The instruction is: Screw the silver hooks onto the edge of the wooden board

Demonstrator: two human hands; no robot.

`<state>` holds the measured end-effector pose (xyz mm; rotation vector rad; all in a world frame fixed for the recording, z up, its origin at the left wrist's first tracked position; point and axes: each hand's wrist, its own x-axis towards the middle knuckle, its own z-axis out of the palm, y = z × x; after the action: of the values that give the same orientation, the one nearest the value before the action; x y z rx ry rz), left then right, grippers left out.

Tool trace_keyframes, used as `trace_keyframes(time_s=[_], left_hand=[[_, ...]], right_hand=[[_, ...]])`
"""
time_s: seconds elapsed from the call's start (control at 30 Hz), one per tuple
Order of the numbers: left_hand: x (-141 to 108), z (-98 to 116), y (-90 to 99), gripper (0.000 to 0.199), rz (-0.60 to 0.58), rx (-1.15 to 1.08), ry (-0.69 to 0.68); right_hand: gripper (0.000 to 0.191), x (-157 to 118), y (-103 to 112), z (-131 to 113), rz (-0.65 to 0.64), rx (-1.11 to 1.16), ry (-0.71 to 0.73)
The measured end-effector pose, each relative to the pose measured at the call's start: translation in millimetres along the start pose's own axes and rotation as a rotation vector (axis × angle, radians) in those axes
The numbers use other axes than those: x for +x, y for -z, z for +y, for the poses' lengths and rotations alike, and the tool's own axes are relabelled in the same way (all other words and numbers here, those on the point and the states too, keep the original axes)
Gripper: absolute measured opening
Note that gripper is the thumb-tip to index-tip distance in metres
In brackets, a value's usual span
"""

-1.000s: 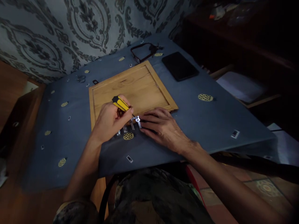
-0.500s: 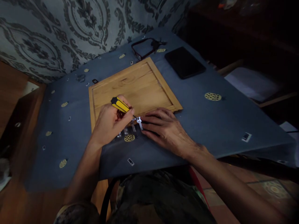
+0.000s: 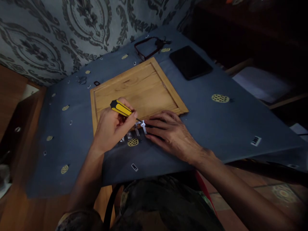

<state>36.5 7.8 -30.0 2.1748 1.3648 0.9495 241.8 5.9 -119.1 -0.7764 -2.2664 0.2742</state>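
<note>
My left hand [image 3: 109,125] is closed around a screwdriver [image 3: 121,108] with a yellow and black handle. Its thin shaft slants down to the right, and the tip is at a small shiny metal bracket [image 3: 143,126] on the near edge of a framed wooden board [image 3: 134,86]. Stretched out flat, my right hand [image 3: 168,131] has its fingertips against or right beside that bracket's right side. Several similar metal strips [image 3: 137,131] stick out along the same edge, partly hidden by my left hand. Whether the tip sits in a screw is too small to tell.
A blue patterned cloth [image 3: 192,134] covers the table. Beyond the board lie eyeglasses [image 3: 144,57] and a bunch of keys [image 3: 163,42]. A black tablet [image 3: 190,62] is at the back right. Scissors [image 3: 81,80] lie at the back left, near a patterned wall [image 3: 96,25].
The screwdriver's handle has tipped slightly left and turned a little in my left hand. My right hand and the board stay in place; the view has shifted slightly.
</note>
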Motion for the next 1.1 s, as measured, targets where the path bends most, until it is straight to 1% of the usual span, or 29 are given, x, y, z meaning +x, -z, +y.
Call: trace_keyframes(time_s=[0.33,0.47,0.63,0.7,0.77,0.8,0.87,0.93,1.0,1.1], left_hand=[[-1,-1,-3.2,0.019,-0.019,0.026,-0.019],[-1,-1,-3.1,0.017,-0.043,0.044,0.004],[0,1,-1.7,0.019,-0.031,0.04,0.007],[0,1,-2.5,0.017,-0.006,0.043,0.029],[1,-1,-5.2,0.013,0.044,-0.016,0.064],[1,-1,-7.4,0.014,0.078,-0.075,0.076],[1,-2,-13.1,0.024,0.146,-0.215,0.081],[2,-2,-20.0,0.03,0.188,-0.331,0.081],[5,0,-27.3,0.029,0.2,-0.426,0.094],[10,6,-37.4,0.022,0.192,-0.573,0.138]], right_hand=[[0.018,0,1,0,-0.001,0.0,0.003],[0.019,1,1,-1,0.012,0.0,0.013],[0.019,0,0,0,0.005,0.009,0.002],[0.019,0,0,0,-0.002,0.01,-0.004],[0.02,0,0,1,-0.012,0.012,-0.011],[0.019,0,0,1,-0.012,0.014,-0.012],[0.019,0,1,0,-0.011,0.019,-0.013],[0.019,0,2,0,-0.019,0.026,-0.016],[0.02,0,3,-1,-0.027,0.029,-0.021],[0.022,0,3,-1,-0.025,0.031,-0.024]])
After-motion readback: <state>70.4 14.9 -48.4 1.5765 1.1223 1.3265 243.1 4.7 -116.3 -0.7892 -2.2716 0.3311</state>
